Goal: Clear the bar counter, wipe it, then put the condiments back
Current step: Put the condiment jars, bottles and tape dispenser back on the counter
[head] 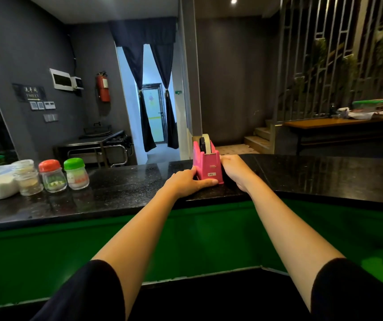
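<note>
Pink plastic tape dispenser (207, 164) sits upright on the glossy black stone bar counter (121, 188), clamped between both hands. Left hand (187, 181) fingers wrap its near-left base; right hand (235, 171) presses its right side. Condiment jars (52, 176) stand well apart, far left.

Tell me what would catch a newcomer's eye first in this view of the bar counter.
The bright pink plastic tape dispenser stands out first, at the middle of the glossy black stone counter, with the left hand and right hand pressed against its two sides. Next come the small glass jars at the counter's left end, one with a red lid and one with a green lid.
</note>
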